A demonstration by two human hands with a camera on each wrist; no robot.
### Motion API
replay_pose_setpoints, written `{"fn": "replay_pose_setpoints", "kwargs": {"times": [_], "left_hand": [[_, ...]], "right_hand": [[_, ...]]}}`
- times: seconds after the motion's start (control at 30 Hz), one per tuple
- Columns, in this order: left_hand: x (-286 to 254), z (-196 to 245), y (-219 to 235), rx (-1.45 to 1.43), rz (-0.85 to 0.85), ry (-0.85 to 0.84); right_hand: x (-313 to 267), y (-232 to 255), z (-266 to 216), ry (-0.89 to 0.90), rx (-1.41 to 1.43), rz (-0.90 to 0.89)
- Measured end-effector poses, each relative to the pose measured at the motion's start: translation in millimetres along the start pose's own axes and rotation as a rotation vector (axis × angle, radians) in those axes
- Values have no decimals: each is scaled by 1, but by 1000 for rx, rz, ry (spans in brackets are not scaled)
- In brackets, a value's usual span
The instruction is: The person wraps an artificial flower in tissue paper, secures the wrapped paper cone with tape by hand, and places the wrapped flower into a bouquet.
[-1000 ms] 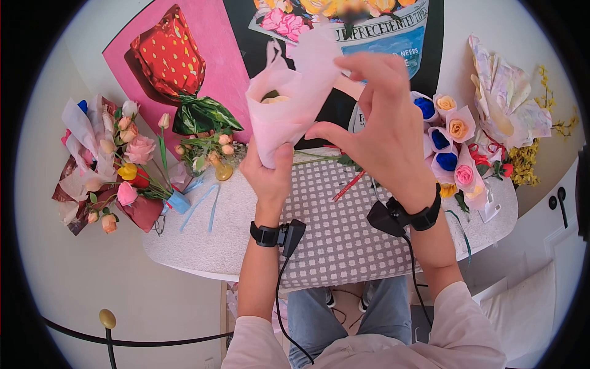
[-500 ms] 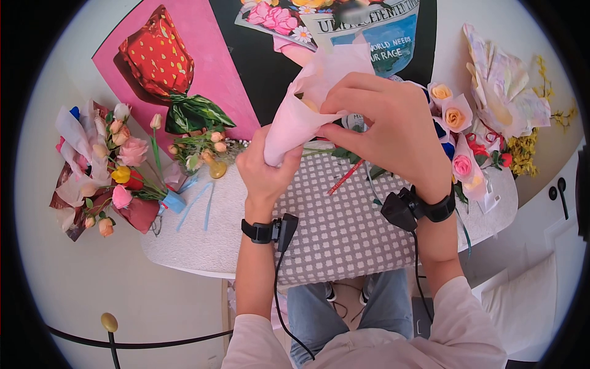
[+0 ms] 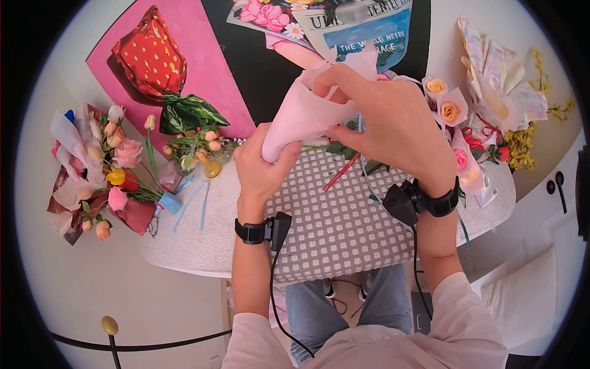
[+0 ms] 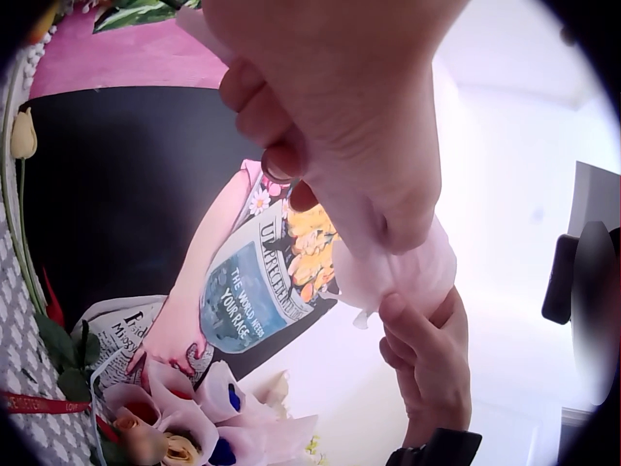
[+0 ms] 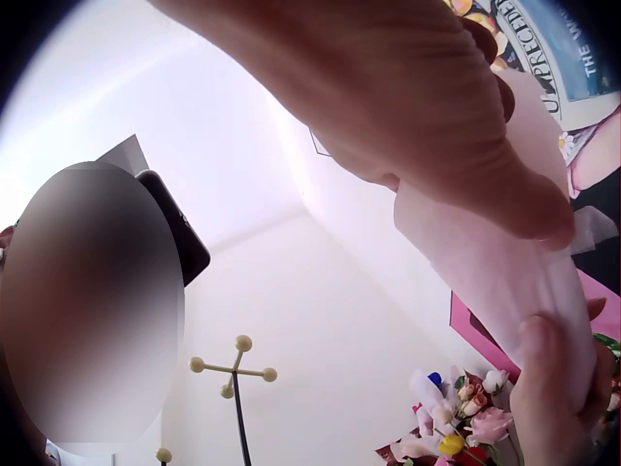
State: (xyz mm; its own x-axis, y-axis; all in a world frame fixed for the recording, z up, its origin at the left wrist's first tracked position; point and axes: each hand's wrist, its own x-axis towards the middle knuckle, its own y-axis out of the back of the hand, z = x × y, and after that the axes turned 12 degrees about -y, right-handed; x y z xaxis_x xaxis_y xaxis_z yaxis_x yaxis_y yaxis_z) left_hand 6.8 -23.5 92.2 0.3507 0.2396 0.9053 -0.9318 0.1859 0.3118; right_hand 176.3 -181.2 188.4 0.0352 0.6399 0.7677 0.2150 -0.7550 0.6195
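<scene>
A cone of pale pink wrapping paper (image 3: 301,111) is held up over the table's back part, leaning to the upper right. My left hand (image 3: 261,163) grips its narrow lower end, thumb on the near side. At the wide upper end, my right hand (image 3: 399,126) pinches the paper's right edge, its index finger hooked over the rim. In the right wrist view the right thumb (image 5: 548,218) lies against the wrapping paper (image 5: 505,262), above the left hand (image 5: 558,388). The inside of the cone is hidden behind my right fingers.
Mixed flowers (image 3: 126,154) lie at the left, near light blue ribbons (image 3: 192,206). Paper-wrapped roses (image 3: 452,111) and a crumpled patterned wrap (image 3: 501,86) stand at the right. A red ribbon (image 3: 341,173) and green leaves (image 3: 372,166) lie behind the grey checked cloth (image 3: 344,221). Posters (image 3: 218,92) stand behind.
My right hand came down from its spread pose to the paper's edge and now pinches it, fingers over the rim. The paper cone tilted rightward; the cream flower seen inside earlier is now covered.
</scene>
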Motion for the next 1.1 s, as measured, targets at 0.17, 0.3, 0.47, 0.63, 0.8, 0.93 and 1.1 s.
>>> {"fn": "replay_pose_setpoints", "kwargs": {"times": [0.17, 0.3, 0.47, 0.63, 0.8, 0.93, 1.1], "left_hand": [[2, 2, 4, -30, -54, 34], [3, 3, 5, -56, -79, 78], [1, 0, 4, -157, -64, 117], [-1, -3, 7, -258, -73, 158], [-4, -4, 8, -309, -94, 210], [-6, -5, 9, -420, -86, 253], [-7, -3, 10, -477, -102, 289]], "right_hand": [[-1, 7, -7, -112, -163, -134], [0, 2, -3, -49, -129, -59], [1, 6, -13, -17, -203, 13], [0, 0, -8, 24, -75, 127], [2, 1, -12, 67, -109, 157], [5, 0, -14, 77, -156, 174], [8, -6, -7, 174, -172, 284]]}}
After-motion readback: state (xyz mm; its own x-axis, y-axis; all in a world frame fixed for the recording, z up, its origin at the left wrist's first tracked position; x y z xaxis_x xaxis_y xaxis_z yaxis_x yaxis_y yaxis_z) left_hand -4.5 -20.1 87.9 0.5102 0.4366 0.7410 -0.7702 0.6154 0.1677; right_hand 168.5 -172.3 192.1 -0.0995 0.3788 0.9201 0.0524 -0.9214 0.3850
